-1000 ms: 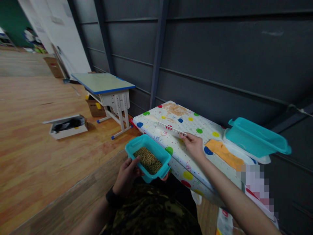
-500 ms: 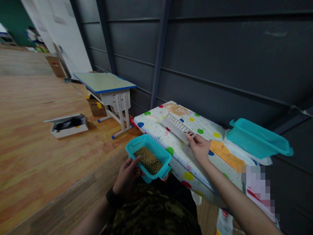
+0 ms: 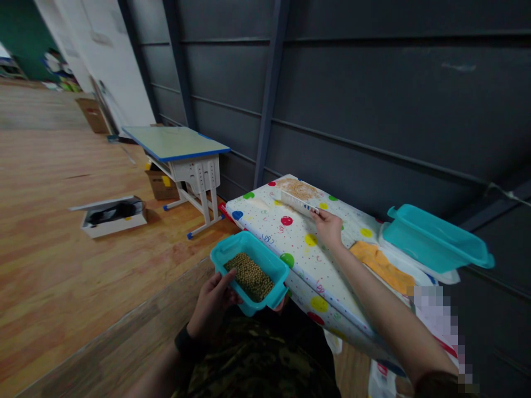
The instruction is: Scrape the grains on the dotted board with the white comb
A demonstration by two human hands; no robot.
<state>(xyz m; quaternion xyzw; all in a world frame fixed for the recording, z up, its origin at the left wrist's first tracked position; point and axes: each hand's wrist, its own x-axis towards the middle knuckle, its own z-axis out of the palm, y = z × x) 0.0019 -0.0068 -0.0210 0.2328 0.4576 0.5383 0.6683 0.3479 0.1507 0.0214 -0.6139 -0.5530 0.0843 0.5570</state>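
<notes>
My left hand (image 3: 212, 301) is closed on the near-left rim of a teal plastic tub (image 3: 271, 262), which sits low in front of my body beside the table. Inside the tub lies a heap of small round beans (image 3: 251, 276). Over the table, my right hand (image 3: 329, 226) pinches the near end of a white slotted plastic strip (image 3: 295, 201), now seen almost edge-on. Just beyond the strip, a spread of small tan grains or beans (image 3: 302, 189) lies on the far part of the table cover (image 3: 265, 213). Whether the strip touches the cover, I cannot tell.
At the right of the table is a second teal tub (image 3: 440, 237), with an orange cloth (image 3: 381, 266) beside it. A dark panelled wall (image 3: 373, 83) runs behind. To the left are a desk (image 3: 178, 141) and an open white box (image 3: 114, 218) on the floor.
My right hand has moved away from me, toward the scattered grains, turning the slotted strip from showing its slotted face to nearly edge-on. My left hand keeps its hold on the tub.
</notes>
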